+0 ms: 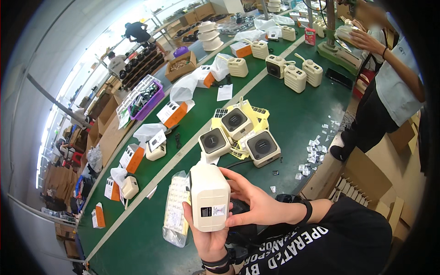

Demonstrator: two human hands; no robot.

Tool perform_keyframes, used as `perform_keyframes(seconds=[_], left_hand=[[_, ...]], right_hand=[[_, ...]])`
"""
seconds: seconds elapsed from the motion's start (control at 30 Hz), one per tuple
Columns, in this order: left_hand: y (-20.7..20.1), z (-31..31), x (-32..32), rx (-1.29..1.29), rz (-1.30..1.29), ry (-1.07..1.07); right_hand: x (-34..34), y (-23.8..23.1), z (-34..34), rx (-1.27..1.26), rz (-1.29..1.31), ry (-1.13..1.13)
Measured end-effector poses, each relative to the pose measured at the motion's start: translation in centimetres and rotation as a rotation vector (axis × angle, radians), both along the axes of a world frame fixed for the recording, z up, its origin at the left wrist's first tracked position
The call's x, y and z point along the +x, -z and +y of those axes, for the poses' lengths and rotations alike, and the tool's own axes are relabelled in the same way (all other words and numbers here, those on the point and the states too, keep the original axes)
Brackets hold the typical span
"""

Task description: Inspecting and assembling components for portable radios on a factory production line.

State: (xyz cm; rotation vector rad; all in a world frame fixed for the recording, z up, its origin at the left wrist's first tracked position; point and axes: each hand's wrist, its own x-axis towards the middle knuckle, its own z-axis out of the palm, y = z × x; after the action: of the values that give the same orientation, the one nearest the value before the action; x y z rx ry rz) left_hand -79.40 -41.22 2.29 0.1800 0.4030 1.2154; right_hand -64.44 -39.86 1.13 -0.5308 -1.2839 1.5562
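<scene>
From where I stand, the cream box-shaped device [210,195] is held up at the lower centre of the frame, its labelled face upward, between 2 hands. The left hand [208,240] cups its lower end, 1 digit along the left edge. The right hand [252,199] grips the right side, thumb near the lower corner, fingers curled higher up. Beyond, mid-frame, 3 similar devices [262,145] sit around yellow sheets [257,117].
</scene>
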Motion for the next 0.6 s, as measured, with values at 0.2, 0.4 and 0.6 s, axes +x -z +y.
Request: perform_keyframes(seconds=[0.2, 0.4, 0.6], left_hand=[[0.7, -0.4, -0.6, 0.029, -0.121, 0.060], [1.3, -1.2, -0.6, 0.279, 0.400, -0.279], [2.6, -2.4, -1.3, 0.411, 0.761, -0.314]], right_hand=[[-1.2, -0.2, -0.3, -0.033, 0.094, -0.020], [-0.8, -1.4, -0.6, 0.582, -0.485, 0.591], [-1.3, -2.0, -0.8, 0.824, -0.505, 0.543]])
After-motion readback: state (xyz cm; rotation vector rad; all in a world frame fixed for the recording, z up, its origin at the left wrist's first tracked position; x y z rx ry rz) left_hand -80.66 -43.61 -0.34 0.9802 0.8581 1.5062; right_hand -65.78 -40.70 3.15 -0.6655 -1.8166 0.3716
